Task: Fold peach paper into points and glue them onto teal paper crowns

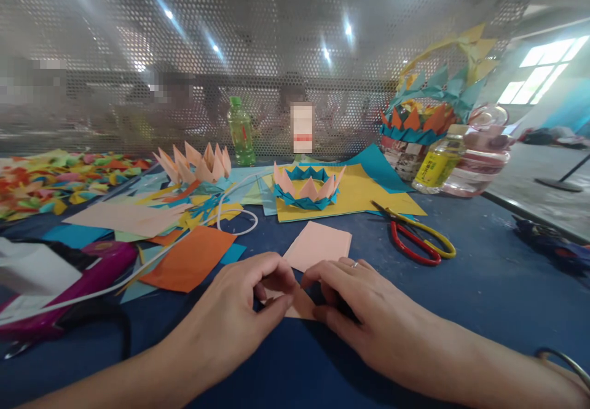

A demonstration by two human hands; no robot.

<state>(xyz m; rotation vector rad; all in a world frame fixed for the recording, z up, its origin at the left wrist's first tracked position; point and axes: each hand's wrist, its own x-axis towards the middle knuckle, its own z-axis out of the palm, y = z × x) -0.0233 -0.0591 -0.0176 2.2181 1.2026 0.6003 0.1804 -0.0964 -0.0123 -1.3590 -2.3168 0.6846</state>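
Low in the middle of the head view, a small folded pink paper (302, 306) lies on the blue table, partly covered by my fingers. My left hand (249, 304) pinches its left side between thumb and curled fingers. On its right side my right hand (353, 295) is closed, with thumb and forefinger at the edge; a ring shows on one finger. Just beyond my hands rests a small stack of pink paper squares (319, 246). Farther back, a ring of folded blue and pink paper points (306, 197) sits on yellow sheets (369, 191).
Red-and-yellow-handled scissors (417, 243) lie at right. Bottles (440, 160) and a paper-decorated container (401, 154) stand behind them. At left are orange paper (191, 260), a white cord (152, 251), a purple object (99, 268), pink paper points (188, 166) and many colourful pieces (59, 182). Behind rises a perforated panel (276, 40).
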